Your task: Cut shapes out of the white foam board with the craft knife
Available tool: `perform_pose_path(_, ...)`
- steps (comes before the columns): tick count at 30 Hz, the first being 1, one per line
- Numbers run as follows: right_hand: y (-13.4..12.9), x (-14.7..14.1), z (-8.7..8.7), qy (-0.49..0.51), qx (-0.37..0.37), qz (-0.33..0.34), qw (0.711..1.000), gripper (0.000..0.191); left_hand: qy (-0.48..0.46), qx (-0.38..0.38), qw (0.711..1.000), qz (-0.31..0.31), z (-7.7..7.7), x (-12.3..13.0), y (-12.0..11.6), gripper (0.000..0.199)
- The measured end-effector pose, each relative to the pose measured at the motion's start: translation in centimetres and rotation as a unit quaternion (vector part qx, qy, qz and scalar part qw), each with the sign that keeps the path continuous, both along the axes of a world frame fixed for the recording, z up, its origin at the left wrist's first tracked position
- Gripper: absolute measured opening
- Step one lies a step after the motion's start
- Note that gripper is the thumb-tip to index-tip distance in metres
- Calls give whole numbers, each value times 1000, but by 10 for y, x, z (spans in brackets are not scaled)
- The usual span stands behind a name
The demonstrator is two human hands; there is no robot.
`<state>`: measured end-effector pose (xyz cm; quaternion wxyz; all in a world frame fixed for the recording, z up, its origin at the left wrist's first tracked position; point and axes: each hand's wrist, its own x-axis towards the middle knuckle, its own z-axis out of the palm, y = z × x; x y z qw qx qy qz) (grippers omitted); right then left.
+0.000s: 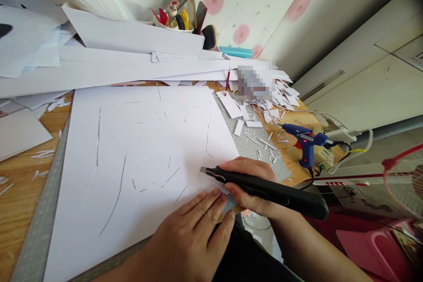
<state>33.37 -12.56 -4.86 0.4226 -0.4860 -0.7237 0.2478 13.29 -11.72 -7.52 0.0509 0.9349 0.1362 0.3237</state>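
Your left hand lies flat at the lower middle of the frame, palm down, fingers extended and close together with the thumb a little apart, pressing on the near right part of a large white sheet. Your right hand, just to its right, is wrapped around a black utility knife, whose bare blade points left over the sheet, near the center; you cannot tell whether its tip touches. The sheet fills the left and middle of the frame, carries scattered dark lines, and lies on a gray-green cutting mat atop the wooden worktop. Right of center, white offcuts litter the mat, with a red pencil among them. Farther right you have a blue glue gun, its nozzle pointing left, and at the right edge a fan.
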Motion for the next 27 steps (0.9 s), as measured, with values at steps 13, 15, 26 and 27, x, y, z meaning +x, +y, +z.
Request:
perform_pose_path(13,0,8,0,-27,-15,47,998,32,-15,-5,1000,11,-6,-2,-1,29)
perform_pose_path(15,0,11,0,-31,-18,58,998,33,-7,-11,1000,13,-7,-2,-3,28)
perform_pose_path(26,0,21,9,-45,-21,94,994,31,-8,-21,1000,9,-7,-1,-2,28)
perform_pose_path(27,0,22,9,-46,-19,97,994,31,-8,-23,1000,11,-7,-1,-2,28)
